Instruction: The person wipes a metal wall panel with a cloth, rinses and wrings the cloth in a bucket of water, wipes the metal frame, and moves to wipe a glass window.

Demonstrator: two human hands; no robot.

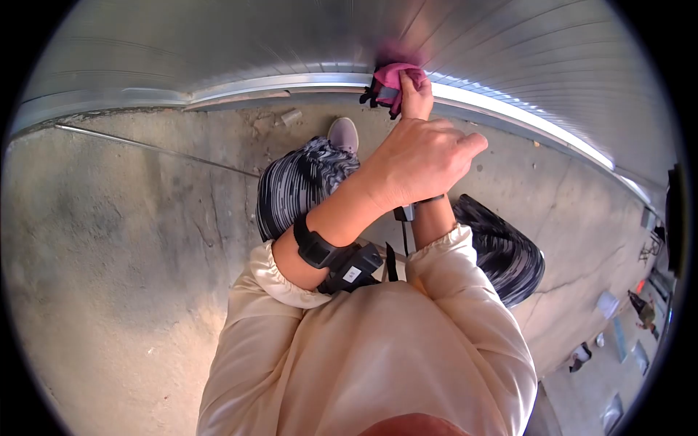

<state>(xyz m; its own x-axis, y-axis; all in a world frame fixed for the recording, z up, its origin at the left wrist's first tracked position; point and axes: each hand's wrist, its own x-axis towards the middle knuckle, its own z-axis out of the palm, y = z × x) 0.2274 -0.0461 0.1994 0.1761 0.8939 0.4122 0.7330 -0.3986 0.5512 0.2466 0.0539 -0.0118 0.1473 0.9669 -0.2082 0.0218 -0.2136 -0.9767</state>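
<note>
My right hand (pixel 415 96) pinches a bunched pink cloth (pixel 398 75) with black edges and a grey patch. That cloth lies against the lower part of a shiny grey metal panel wall (pixel 291 40), just above its bright bottom rail (pixel 327 80). Crossing over my right forearm is my left hand (pixel 429 158), its fingers curled into a fist. Whatever the left fist may contain is hidden beneath it. A black strap with a device (pixel 320 251) is around my left forearm, and a dark band shows at my right wrist.
A thin metal rod (pixel 156 150) lies on the stained concrete floor (pixel 131 254) to the left. Near the wall is a small pale piece of debris (pixel 291 117). My shoe (pixel 343 136) is close to the rail. Several items clutter the floor at far right.
</note>
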